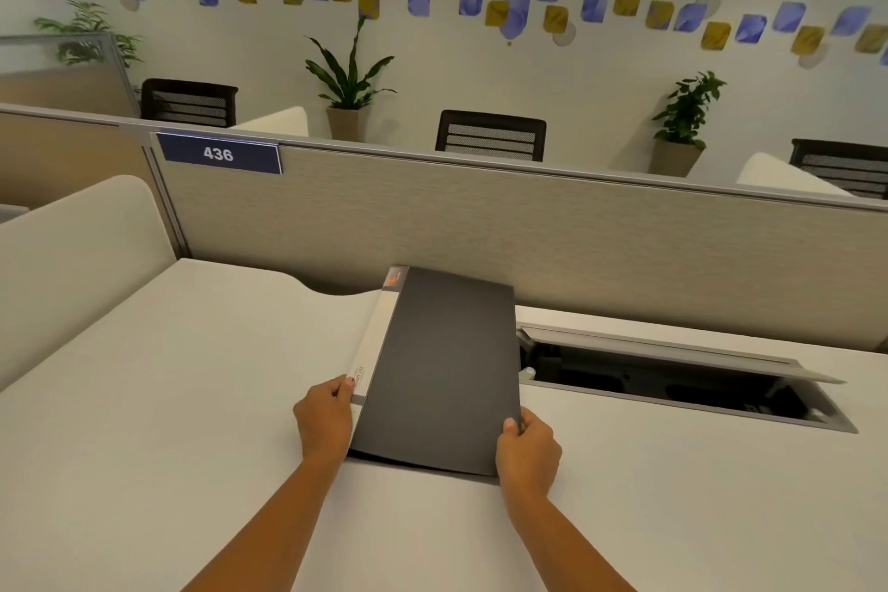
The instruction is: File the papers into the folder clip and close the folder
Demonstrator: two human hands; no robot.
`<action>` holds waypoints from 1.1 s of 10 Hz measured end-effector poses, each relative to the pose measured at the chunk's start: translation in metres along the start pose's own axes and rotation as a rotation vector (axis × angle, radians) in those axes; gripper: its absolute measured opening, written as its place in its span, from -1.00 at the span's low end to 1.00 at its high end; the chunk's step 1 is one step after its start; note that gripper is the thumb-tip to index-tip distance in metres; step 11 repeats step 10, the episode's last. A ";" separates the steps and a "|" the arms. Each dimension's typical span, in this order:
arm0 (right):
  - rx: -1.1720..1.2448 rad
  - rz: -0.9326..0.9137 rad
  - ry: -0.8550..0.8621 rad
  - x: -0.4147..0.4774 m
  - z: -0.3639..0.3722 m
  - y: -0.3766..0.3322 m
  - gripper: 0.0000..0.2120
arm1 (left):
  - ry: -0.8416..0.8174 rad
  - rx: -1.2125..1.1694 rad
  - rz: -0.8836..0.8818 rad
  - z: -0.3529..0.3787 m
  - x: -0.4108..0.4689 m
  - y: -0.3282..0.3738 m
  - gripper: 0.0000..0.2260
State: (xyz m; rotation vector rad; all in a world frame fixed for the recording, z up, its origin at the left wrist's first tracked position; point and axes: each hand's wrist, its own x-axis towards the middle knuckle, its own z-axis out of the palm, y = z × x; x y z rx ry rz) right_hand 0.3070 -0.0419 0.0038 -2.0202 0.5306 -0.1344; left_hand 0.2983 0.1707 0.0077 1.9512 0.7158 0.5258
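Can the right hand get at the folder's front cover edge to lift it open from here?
Probably yes: the right hand already pinches the near right corner of the closed folder, and nothing lies on the cover.

Dark grey folder (447, 365) with white spine strip (379, 327) on off-white desk (192, 375)

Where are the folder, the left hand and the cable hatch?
folder (444, 370): head view, middle of dark cover.
left hand (323, 418): head view, back of hand.
cable hatch (672, 387): head view, dark opening.

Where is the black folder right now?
The black folder lies on the white desk, mid-frame, held at its near corners by the left hand and right hand, beside the open cable hatch.
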 end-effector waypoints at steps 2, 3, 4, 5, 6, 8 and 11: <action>-0.185 -0.043 0.080 0.000 0.010 0.002 -0.65 | 0.087 0.050 0.031 0.011 0.001 0.000 -0.79; -0.137 -0.004 0.161 0.000 0.016 0.002 -0.78 | 0.089 0.145 0.021 0.012 0.001 -0.001 -0.77; -0.207 -0.033 0.193 0.001 0.017 0.000 -0.79 | 0.084 0.321 0.029 0.009 0.001 0.001 -0.76; -0.371 -0.115 0.156 0.001 0.012 0.001 -0.61 | 0.045 0.502 0.061 0.005 0.002 0.001 -0.75; -0.358 -0.127 0.124 0.002 0.007 0.001 -0.62 | -0.055 0.480 0.095 0.005 0.004 -0.003 -0.70; -0.326 -0.139 0.027 -0.001 -0.009 -0.009 -0.64 | -0.136 0.476 0.110 0.006 -0.007 0.010 -0.58; -0.320 -0.272 0.026 -0.011 -0.039 -0.024 -0.54 | -0.157 0.532 0.358 0.004 -0.039 0.042 -0.43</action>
